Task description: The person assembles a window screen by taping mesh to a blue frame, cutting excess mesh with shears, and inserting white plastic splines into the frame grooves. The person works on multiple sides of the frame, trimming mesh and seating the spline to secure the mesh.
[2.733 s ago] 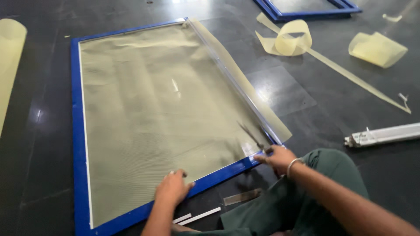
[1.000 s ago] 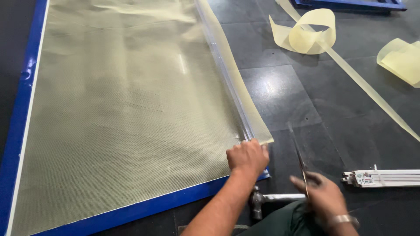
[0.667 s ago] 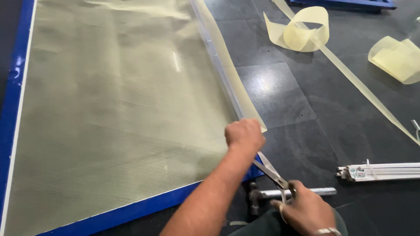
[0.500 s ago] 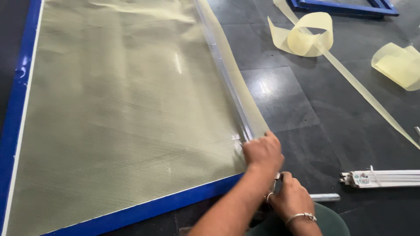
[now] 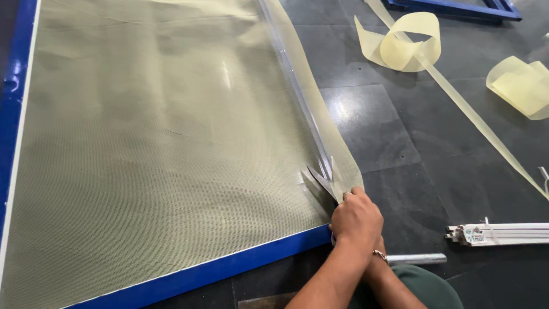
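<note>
A yellow-green mesh (image 5: 160, 143) lies stretched over a blue frame (image 5: 229, 266) on the dark floor. A thin metal strip (image 5: 294, 86) runs along the frame's right side, with a loose mesh flap (image 5: 343, 166) beyond it. My left hand (image 5: 357, 217) is curled at the frame's lower right corner, on the flap's edge. My right hand (image 5: 373, 245) is mostly hidden under it; only the braceleted wrist shows. Scissors (image 5: 320, 178) stick out from beneath the hands, blades parted and pointing up-left at the strip's end.
Cut mesh strips lie to the right: a curled loop (image 5: 400, 48), a long ribbon (image 5: 474, 120), a folded piece (image 5: 520, 86). A bundle of white profiles (image 5: 503, 233) and a metal rod (image 5: 417, 258) lie by my green-clad knee (image 5: 426, 289). Another blue frame (image 5: 457, 8) lies at top right.
My right hand picked up the scissors from the floor and brought them to the corner under my left hand. The blades now reach the mesh beside the metal strip.
</note>
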